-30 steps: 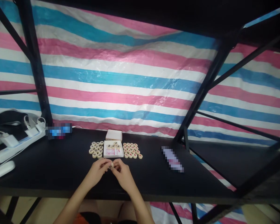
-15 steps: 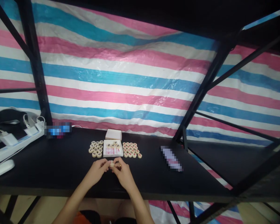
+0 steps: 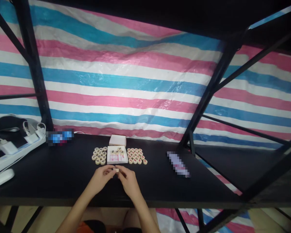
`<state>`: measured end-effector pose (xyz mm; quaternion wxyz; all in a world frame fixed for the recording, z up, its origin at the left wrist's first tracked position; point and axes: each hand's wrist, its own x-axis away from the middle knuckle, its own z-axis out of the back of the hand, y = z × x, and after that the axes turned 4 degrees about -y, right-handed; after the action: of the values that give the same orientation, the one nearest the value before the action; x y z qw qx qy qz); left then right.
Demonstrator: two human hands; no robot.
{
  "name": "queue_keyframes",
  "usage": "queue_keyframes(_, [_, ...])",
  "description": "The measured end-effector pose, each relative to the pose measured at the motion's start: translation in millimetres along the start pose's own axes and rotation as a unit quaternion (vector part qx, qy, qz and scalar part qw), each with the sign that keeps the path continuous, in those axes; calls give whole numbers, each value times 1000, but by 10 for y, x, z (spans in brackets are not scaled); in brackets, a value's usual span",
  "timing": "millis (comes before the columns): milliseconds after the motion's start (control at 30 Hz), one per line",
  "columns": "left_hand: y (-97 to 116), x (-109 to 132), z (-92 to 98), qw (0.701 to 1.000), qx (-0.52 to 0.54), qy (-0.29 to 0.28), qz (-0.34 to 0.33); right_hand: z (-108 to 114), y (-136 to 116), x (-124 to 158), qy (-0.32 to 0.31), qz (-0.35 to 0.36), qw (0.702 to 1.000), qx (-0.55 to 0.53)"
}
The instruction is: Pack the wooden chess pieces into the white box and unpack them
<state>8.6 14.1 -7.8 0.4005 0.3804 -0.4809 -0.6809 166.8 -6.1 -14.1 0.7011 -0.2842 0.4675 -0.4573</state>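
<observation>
A pale round Chinese chess piece [image 3: 116,170] is pinched between the fingertips of my left hand [image 3: 102,178] and my right hand [image 3: 127,179], low over the black table. Just beyond my fingers lies an open white box [image 3: 117,160] with several black-marked pieces [image 3: 119,150] at its far side and pink lines on its floor. Left of the box, black-marked pieces [image 3: 99,155] sit in rows. Red-marked pieces [image 3: 136,156] stand in rows on its right. Behind the box rests its white lid [image 3: 117,140].
A blurred-out phone-like object [image 3: 178,164] lies on the table [image 3: 155,187] to the right. On the left are a white power strip [image 3: 19,153] with plugs, a white rounded device [image 3: 3,178] and a blurred blue item [image 3: 60,137]. Black metal posts [image 3: 35,74] frame a striped sheet [image 3: 126,87].
Both hands still hold the piece between them. It has been turned so that more of its edge shows, and my fingers have shifted around it. The pieces on the table have not moved.
</observation>
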Motion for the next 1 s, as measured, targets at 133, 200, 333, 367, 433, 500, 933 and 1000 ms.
queue_keyframes(133, [-43, -14, -3, 1000, 8, 1, -14, 0, 55, -2, -12, 12, 999, -35])
queue_keyframes(200, [-91, -20, 0, 1000, 13, 17, -20, -6, 61, -1, -16, -15, 998, -61])
queue_keyframes(333, [-116, -19, -8, 999, -23, 21, -27, -15, 25, 2, -24, -30, 998, -52])
queue_keyframes(367, [-106, -17, -12, 999, -32, 15, -28, -14, 13, 3, -30, -28, 998, -49])
queue_keyframes(433, [-80, -13, -19, 998, -45, 18, -27, -9, -3, 5, -34, -29, 998, -50])
queue_keyframes(500, [-62, -8, -16, 998, -45, 28, -26, -3, -5, 6, -21, -30, 998, -47])
queue_keyframes(933, [8, 28, -14, 997, -68, 30, -29, -1, 18, 7, -42, -19, 996, -79])
queue_keyframes(1000, [-15, 20, -21, 995, -81, 42, -29, 2, 25, 4, -39, -29, 996, -77])
